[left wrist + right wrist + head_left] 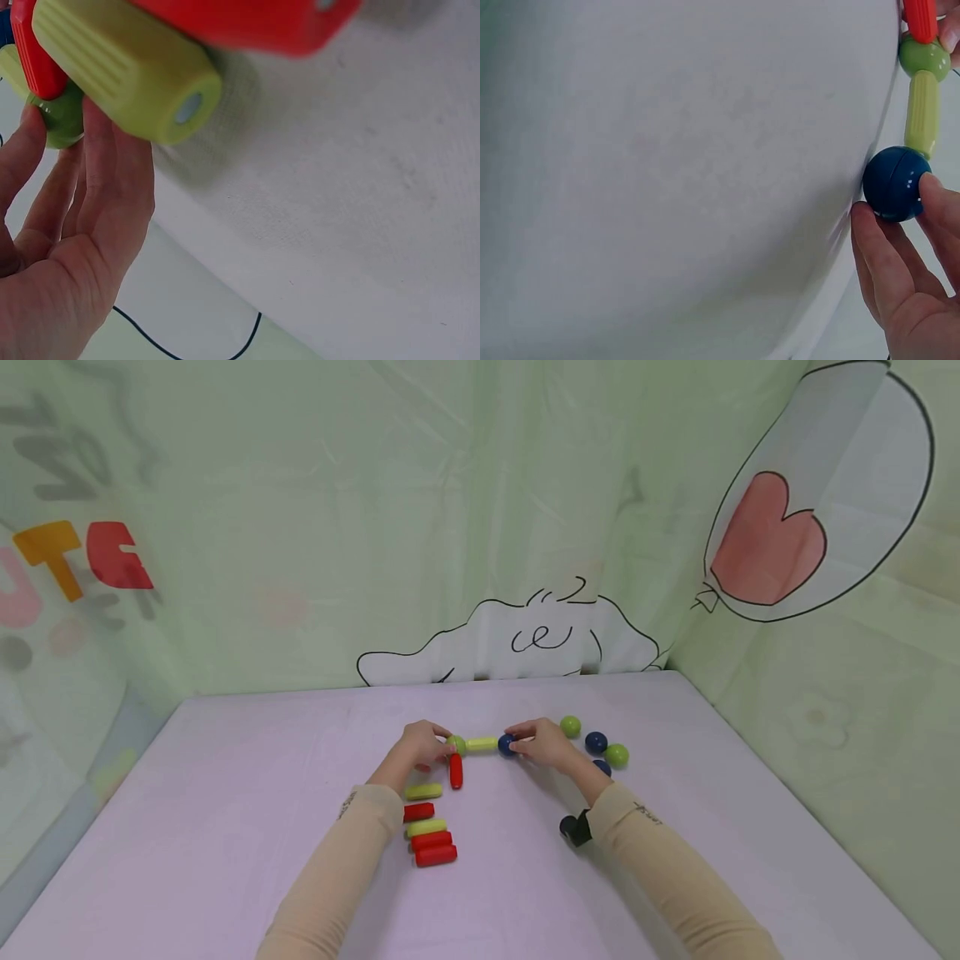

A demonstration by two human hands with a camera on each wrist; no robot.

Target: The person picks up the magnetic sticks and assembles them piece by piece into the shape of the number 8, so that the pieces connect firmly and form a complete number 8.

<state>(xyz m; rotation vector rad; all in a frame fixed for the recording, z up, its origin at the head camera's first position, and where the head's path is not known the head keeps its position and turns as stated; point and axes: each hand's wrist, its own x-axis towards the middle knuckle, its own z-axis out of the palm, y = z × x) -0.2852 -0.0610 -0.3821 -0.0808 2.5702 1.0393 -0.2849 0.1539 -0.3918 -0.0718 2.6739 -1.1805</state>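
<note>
In the head view, a yellow-green rod [482,744] joins a green ball [456,744] on the left to a blue ball [507,744] on the right. From the green ball a red rod [456,772] extends toward the near side. My left hand [423,746] pinches the green ball between thumb and fingers, as the left wrist view also shows with the green ball [61,118]. The blue ball [895,184] is gripped by the thumb and fingers of my right hand [911,281]. These parts touch one another in a row.
Several loose rods, red [436,856] and yellow-green [423,791], lie near my left forearm. Past my right hand are loose green balls [571,727] and blue balls [596,742]. A dark ball [569,827] sits beside the right sleeve. A printed curtain [300,527] surrounds the table [225,827].
</note>
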